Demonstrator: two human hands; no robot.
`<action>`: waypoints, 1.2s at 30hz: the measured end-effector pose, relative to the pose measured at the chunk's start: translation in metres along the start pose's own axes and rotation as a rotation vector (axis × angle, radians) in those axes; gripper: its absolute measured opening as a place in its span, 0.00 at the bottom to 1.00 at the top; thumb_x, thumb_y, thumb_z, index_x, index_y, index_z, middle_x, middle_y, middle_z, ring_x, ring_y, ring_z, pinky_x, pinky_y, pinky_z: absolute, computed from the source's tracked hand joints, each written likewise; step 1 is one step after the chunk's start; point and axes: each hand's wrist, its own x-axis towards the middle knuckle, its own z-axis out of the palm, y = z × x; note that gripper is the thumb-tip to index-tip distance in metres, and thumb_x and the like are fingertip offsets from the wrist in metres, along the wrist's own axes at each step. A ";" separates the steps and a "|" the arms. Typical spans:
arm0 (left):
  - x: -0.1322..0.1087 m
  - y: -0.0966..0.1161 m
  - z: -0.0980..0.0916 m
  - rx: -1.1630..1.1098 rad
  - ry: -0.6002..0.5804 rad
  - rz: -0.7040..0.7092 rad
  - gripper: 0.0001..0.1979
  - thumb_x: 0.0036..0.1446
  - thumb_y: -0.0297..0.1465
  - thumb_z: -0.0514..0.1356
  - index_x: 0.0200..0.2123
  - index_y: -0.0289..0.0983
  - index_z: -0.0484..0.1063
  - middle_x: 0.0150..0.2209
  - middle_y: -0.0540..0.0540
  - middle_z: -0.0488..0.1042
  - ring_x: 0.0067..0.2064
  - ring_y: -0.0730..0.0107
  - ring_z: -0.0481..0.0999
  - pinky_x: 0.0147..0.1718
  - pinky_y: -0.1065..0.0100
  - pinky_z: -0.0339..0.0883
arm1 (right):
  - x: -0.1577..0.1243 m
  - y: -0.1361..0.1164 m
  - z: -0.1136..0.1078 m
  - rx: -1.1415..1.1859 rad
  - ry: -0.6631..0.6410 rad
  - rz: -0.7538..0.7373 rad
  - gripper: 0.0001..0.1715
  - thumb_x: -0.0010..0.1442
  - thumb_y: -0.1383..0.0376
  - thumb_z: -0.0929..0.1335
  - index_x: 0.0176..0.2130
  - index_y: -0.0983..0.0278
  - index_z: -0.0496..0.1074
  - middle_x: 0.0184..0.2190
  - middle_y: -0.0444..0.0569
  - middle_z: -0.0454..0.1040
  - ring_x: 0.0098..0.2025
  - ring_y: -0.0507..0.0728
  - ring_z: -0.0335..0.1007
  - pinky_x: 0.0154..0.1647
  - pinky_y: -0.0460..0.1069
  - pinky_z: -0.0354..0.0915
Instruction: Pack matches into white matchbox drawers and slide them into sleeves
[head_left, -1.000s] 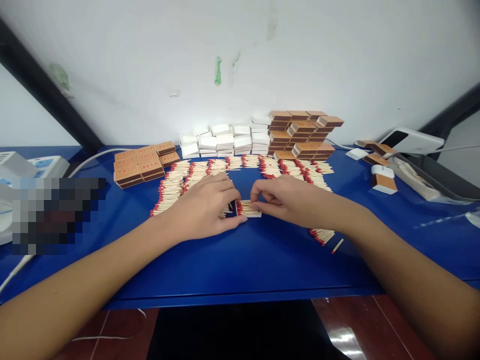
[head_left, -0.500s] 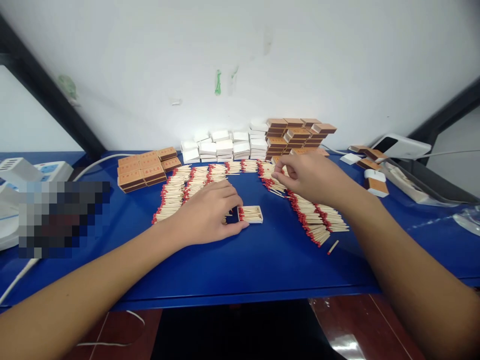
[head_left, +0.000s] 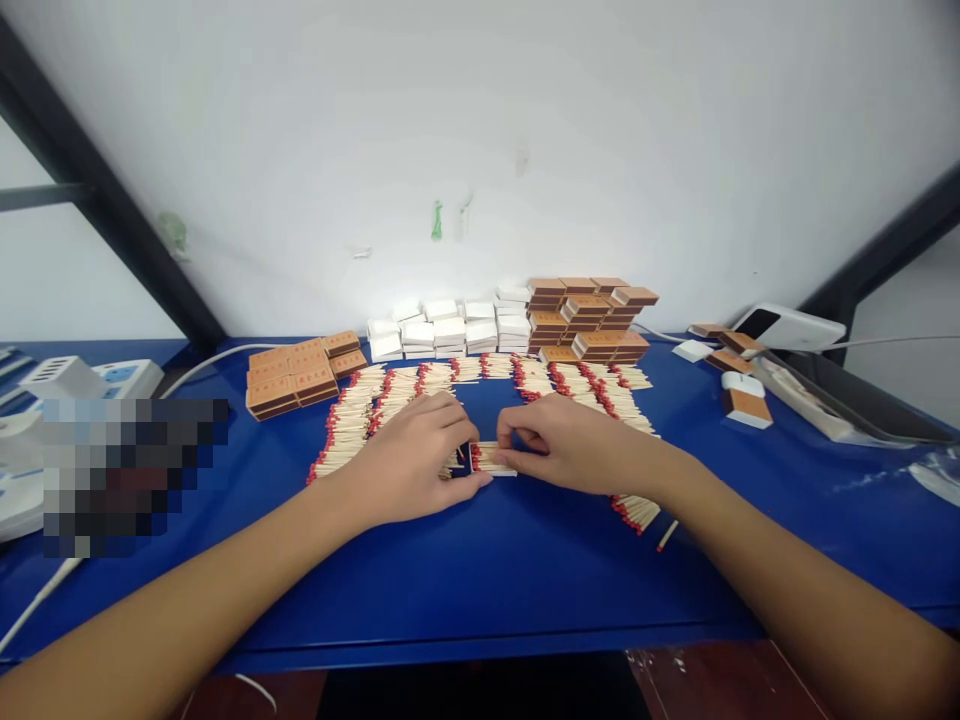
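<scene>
A small white matchbox tray (head_left: pixel 505 473) lies on the blue table, partly filled with red-headed matches (head_left: pixel 484 456). My left hand (head_left: pixel 420 455) grips its left end between thumb and index finger. Over the tray's right end, my right hand (head_left: pixel 574 440) is closed in a pinch, its fingertips at the matches; whatever they hold is hidden. Rows of loose matches (head_left: pixel 349 428) spread behind and left of my left hand. More matches (head_left: pixel 532 378) lie behind my right hand and partly under its wrist. One single match (head_left: pixel 667 535) rests apart, near my right forearm.
Stacked white trays (head_left: pixel 448 330) and brown matchbox sleeves (head_left: pixel 585 310) stand against the wall. Closed matchboxes (head_left: pixel 292 375) are piled at the left. A power strip (head_left: pixel 127 385) and cable sit far left; a white device (head_left: pixel 791 327) and dark tray (head_left: pixel 877 395) far right.
My right hand has moved from the match pile at the right, leftward and nearer, to the tray. My left hand stays on the tray. The camera view has tilted up slightly.
</scene>
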 end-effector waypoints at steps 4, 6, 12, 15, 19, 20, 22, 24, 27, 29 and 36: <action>0.000 0.000 -0.001 0.002 0.013 0.008 0.13 0.69 0.42 0.68 0.43 0.36 0.80 0.42 0.42 0.80 0.49 0.52 0.78 0.54 0.51 0.74 | 0.000 -0.001 -0.008 -0.018 0.045 0.018 0.11 0.72 0.58 0.70 0.37 0.61 0.75 0.26 0.40 0.66 0.28 0.52 0.60 0.32 0.50 0.51; 0.000 0.000 -0.002 0.002 0.015 0.008 0.14 0.68 0.42 0.69 0.44 0.36 0.80 0.42 0.42 0.80 0.49 0.52 0.78 0.55 0.50 0.74 | 0.000 0.000 -0.012 -0.044 0.081 0.046 0.14 0.72 0.56 0.69 0.37 0.61 0.75 0.26 0.41 0.67 0.28 0.53 0.61 0.32 0.50 0.51; -0.001 -0.001 -0.001 -0.002 0.032 0.003 0.15 0.68 0.43 0.69 0.44 0.36 0.81 0.44 0.40 0.81 0.52 0.50 0.79 0.56 0.48 0.75 | 0.005 0.009 -0.011 -0.090 0.151 0.091 0.15 0.74 0.55 0.68 0.37 0.61 0.75 0.28 0.45 0.73 0.30 0.55 0.65 0.32 0.50 0.53; -0.001 -0.001 -0.001 -0.005 0.033 0.006 0.13 0.68 0.42 0.68 0.42 0.37 0.81 0.43 0.41 0.81 0.52 0.51 0.78 0.56 0.49 0.75 | 0.007 0.011 -0.012 -0.121 0.159 0.103 0.15 0.73 0.56 0.68 0.38 0.61 0.77 0.28 0.46 0.75 0.31 0.55 0.67 0.33 0.50 0.54; -0.002 -0.001 0.000 -0.011 0.031 0.000 0.13 0.69 0.42 0.68 0.42 0.37 0.80 0.44 0.41 0.80 0.51 0.52 0.78 0.55 0.50 0.75 | 0.006 0.029 -0.027 -0.243 0.291 0.268 0.16 0.73 0.56 0.66 0.40 0.61 0.78 0.29 0.48 0.77 0.30 0.57 0.69 0.33 0.51 0.53; -0.002 -0.001 0.000 -0.010 0.024 -0.001 0.13 0.69 0.42 0.68 0.42 0.37 0.80 0.44 0.41 0.80 0.51 0.52 0.78 0.55 0.50 0.75 | 0.005 0.038 -0.032 -0.278 0.356 0.349 0.16 0.73 0.56 0.66 0.40 0.61 0.78 0.30 0.49 0.79 0.31 0.59 0.71 0.33 0.51 0.53; -0.002 -0.002 0.001 -0.003 0.010 -0.003 0.14 0.69 0.43 0.68 0.42 0.37 0.80 0.43 0.42 0.80 0.50 0.52 0.78 0.54 0.50 0.75 | 0.002 0.059 -0.042 -0.347 0.512 0.497 0.15 0.72 0.55 0.66 0.41 0.61 0.78 0.32 0.52 0.81 0.35 0.62 0.74 0.33 0.52 0.55; -0.003 -0.002 0.002 0.001 0.007 0.002 0.15 0.69 0.43 0.67 0.43 0.37 0.80 0.43 0.42 0.80 0.50 0.52 0.78 0.54 0.49 0.75 | -0.001 0.081 -0.051 -0.387 0.606 0.615 0.16 0.71 0.53 0.67 0.43 0.61 0.79 0.36 0.56 0.83 0.40 0.65 0.77 0.34 0.54 0.56; -0.003 -0.003 0.002 -0.003 0.019 0.014 0.16 0.69 0.44 0.68 0.43 0.37 0.80 0.44 0.41 0.81 0.51 0.51 0.79 0.55 0.49 0.75 | -0.004 0.104 -0.056 -0.393 0.652 0.737 0.21 0.68 0.48 0.69 0.44 0.63 0.80 0.42 0.59 0.85 0.45 0.69 0.80 0.35 0.55 0.59; -0.003 -0.003 0.001 -0.004 0.017 0.016 0.16 0.68 0.44 0.69 0.43 0.37 0.81 0.43 0.41 0.81 0.51 0.51 0.79 0.55 0.48 0.75 | -0.004 0.111 -0.055 -0.380 0.642 0.777 0.25 0.66 0.45 0.71 0.43 0.63 0.80 0.42 0.60 0.85 0.47 0.70 0.80 0.36 0.55 0.60; -0.001 -0.003 -0.002 -0.028 0.016 0.021 0.15 0.65 0.44 0.71 0.43 0.38 0.81 0.41 0.42 0.81 0.49 0.52 0.79 0.53 0.50 0.75 | 0.005 0.111 -0.046 -0.370 0.612 0.770 0.27 0.65 0.42 0.71 0.40 0.63 0.81 0.43 0.62 0.85 0.46 0.71 0.81 0.35 0.56 0.63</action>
